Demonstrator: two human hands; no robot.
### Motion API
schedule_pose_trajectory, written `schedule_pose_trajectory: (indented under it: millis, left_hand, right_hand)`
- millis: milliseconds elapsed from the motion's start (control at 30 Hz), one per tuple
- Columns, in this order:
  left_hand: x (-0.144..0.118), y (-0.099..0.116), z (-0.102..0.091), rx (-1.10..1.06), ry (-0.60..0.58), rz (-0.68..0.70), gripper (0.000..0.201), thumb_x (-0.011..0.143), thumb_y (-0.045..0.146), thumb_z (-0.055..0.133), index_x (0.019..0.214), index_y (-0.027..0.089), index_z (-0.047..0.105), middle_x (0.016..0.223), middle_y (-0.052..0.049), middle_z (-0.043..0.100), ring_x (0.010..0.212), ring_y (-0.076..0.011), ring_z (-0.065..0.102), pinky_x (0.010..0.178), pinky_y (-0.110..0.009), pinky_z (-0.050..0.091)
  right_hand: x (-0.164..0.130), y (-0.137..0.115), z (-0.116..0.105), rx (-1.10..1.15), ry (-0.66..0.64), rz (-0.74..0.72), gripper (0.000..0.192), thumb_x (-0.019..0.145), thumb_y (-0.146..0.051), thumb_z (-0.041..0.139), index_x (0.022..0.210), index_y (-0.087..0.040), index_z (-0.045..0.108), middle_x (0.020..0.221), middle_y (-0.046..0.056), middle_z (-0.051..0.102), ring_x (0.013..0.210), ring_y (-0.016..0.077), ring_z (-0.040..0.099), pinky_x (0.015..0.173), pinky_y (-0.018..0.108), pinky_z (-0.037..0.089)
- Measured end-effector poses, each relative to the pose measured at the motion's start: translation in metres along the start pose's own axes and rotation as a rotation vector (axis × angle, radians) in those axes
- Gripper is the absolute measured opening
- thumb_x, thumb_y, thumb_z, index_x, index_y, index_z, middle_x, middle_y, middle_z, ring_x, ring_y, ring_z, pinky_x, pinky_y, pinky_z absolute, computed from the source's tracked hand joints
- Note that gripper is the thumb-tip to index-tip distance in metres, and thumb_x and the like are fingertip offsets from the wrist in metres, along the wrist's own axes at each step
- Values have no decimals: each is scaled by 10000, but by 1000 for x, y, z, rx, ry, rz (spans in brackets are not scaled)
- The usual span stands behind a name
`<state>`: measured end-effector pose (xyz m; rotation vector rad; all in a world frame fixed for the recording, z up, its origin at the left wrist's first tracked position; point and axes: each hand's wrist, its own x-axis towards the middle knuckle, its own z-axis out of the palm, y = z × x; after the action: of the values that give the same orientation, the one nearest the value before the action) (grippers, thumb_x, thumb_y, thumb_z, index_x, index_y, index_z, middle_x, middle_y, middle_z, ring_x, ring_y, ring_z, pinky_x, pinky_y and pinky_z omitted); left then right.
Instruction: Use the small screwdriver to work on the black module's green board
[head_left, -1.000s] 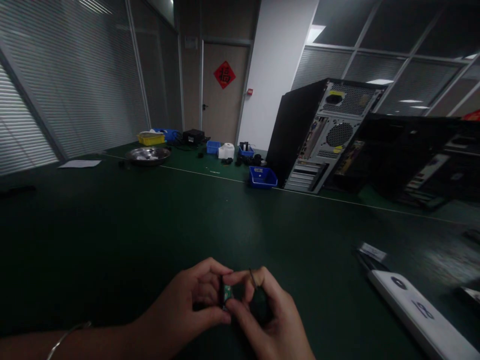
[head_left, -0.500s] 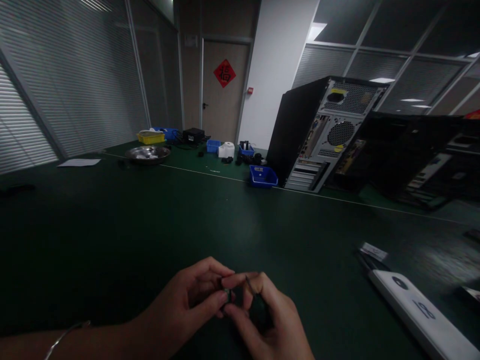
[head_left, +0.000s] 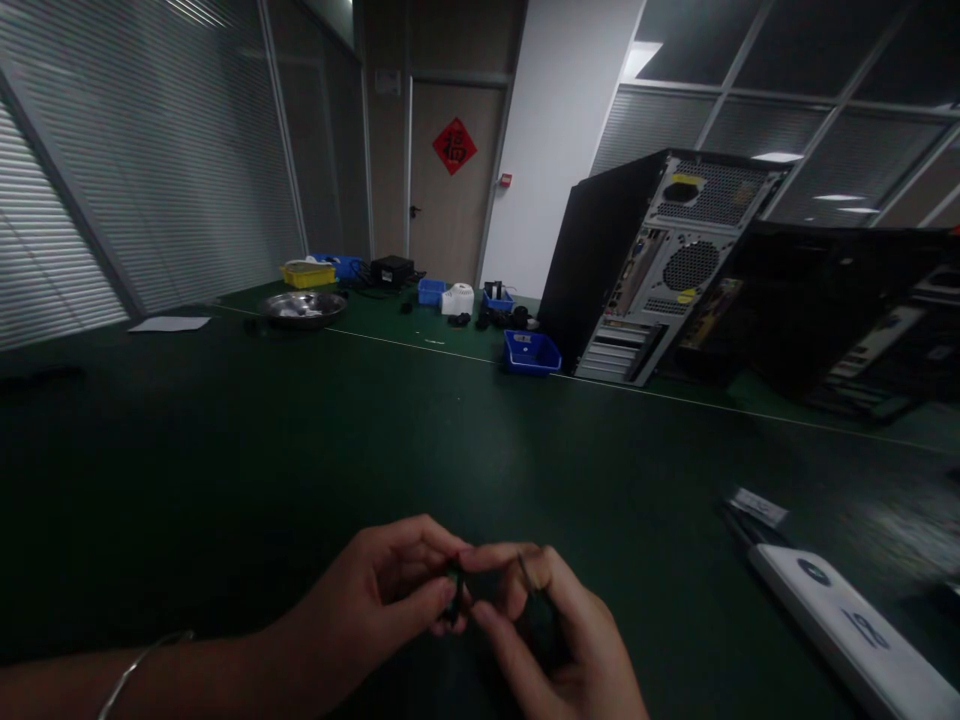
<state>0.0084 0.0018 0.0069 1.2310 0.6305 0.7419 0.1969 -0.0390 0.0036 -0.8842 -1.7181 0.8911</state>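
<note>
My left hand [head_left: 390,590] is closed, pinching a small dark piece with a greenish face [head_left: 454,590] between thumb and fingers. It is too small and dim to name. My right hand [head_left: 555,620] faces it from the right. The right index fingertip meets the left fingertips at the top of the piece, and the right thumb tip is close to its lower edge. A thin dark rod-like tool [head_left: 526,574] sticks up from the curled fingers of my right hand; its other end is hidden. Both hands are just above the green table [head_left: 360,440].
At right lies a white device marked 18 [head_left: 862,620]. A computer tower [head_left: 600,270] stands behind, beside a blue bin [head_left: 531,353]. Further back are a metal bowl [head_left: 304,310], a yellow basket [head_left: 307,275], a white sheet [head_left: 169,324] and a black box [head_left: 392,269].
The right thumb and curled fingers have drawn slightly right, away from the small piece, while the index fingertip stays near it. The whole view has shifted a little.
</note>
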Motion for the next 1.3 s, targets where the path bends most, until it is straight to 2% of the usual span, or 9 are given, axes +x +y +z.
schedule_pose_trajectory:
  millis: [167,333,500,600,700,800,967,1133,1300]
  left_hand:
    - [0,-5,-1,16,-66,9,256,891,203,612,1146,182,601,942,-48,700,779,-140,642,752,-292,506]
    - [-1,-3,-1,38,-55,-7,175,899,194,593,1072,168,592,1021,-76,699,897,-181,659,793,-311,508]
    - [-1,0,-2,58,-83,22,260,916,168,560,1167,216,609,1162,-74,681,1079,-214,634,947,-360,467]
    - [-2,2,-3,88,-79,25,276,917,168,550,1171,241,631,1153,-55,673,1134,-229,610,992,-376,441]
    - [-3,1,-3,174,-55,14,250,908,180,557,1132,232,658,1103,-53,669,1117,-246,613,972,-390,449]
    - [-4,-1,-3,140,-37,4,217,892,191,579,1103,216,625,1091,-63,686,1083,-240,626,958,-402,448]
    - [-1,-5,-3,138,36,-4,160,816,141,625,969,185,609,937,-39,685,920,-208,649,833,-361,475]
    - [1,-4,-6,103,15,-51,128,794,131,643,914,167,613,928,-41,697,907,-200,655,806,-336,458]
    - [-2,2,-5,108,8,-75,115,819,221,660,910,167,617,905,-31,688,881,-195,649,784,-332,453]
  right_hand:
    - [0,2,-2,-35,8,25,265,866,-11,526,832,-255,429,1057,47,665,940,189,696,726,242,564]
    - [2,4,-3,10,-27,88,257,849,-37,571,825,-247,426,1047,41,646,841,164,676,730,263,568]
    - [2,6,-5,-62,-26,95,256,845,-45,586,827,-249,432,1085,38,652,887,164,661,759,259,549]
    - [3,6,-6,-110,-11,55,273,840,-38,595,832,-259,436,1068,13,673,953,161,653,795,235,525]
    - [3,5,-7,-125,-23,23,292,837,-17,585,841,-268,437,1061,-2,685,971,150,655,806,215,514]
    - [3,4,-7,-133,-13,4,278,838,-12,569,830,-263,449,1012,-1,685,922,141,663,792,209,516]
    - [6,3,-5,-117,0,-36,265,811,-4,557,810,-252,461,929,4,683,844,142,668,750,208,520]
    - [5,5,-5,-130,-24,-44,269,803,1,565,805,-248,462,917,9,685,829,148,667,734,215,520]
    - [3,3,-6,-137,-20,-31,265,807,8,561,798,-235,456,913,37,685,833,166,669,731,236,520]
